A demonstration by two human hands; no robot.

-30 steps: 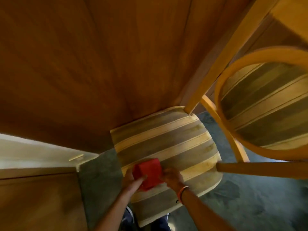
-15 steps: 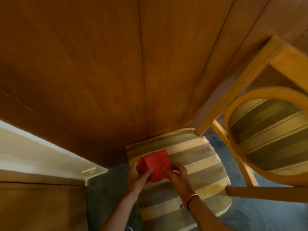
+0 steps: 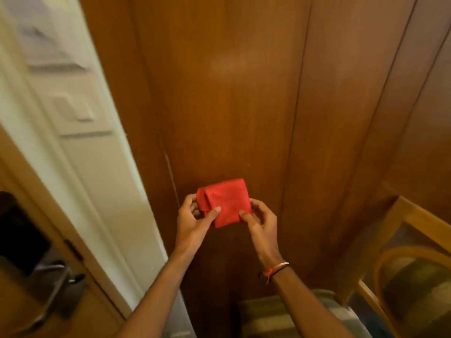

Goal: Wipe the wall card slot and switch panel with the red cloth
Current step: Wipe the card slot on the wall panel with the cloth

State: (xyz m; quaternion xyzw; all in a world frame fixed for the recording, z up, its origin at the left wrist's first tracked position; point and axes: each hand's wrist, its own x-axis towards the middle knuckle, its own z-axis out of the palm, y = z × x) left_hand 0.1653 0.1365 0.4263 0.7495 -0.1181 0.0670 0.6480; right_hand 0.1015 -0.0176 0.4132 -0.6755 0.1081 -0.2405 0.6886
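Both hands pinch the folded red cloth (image 3: pixel 224 202) before the wood panelling, left hand (image 3: pixel 192 219), right hand (image 3: pixel 262 222). Switch panel (image 3: pixel 73 107), up left, looks unwiped; wiping not begun.

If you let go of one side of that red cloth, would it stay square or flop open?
Probably flop open: the red cloth shows soft folds and both hands, left hand and right hand, pinch it. It looks light, needing only fingertips.

The folded cloth (image 3: pixel 224 201) is sitting between the left hand (image 3: pixel 192 220) and right hand (image 3: pixel 261 222), before the wood panelling (image 3: pixel 231 93). The switch panel (image 3: pixel 73 109) is lying far left, the door handle (image 3: pixel 52 293) near left, and the chair (image 3: pixel 402 276) near right.
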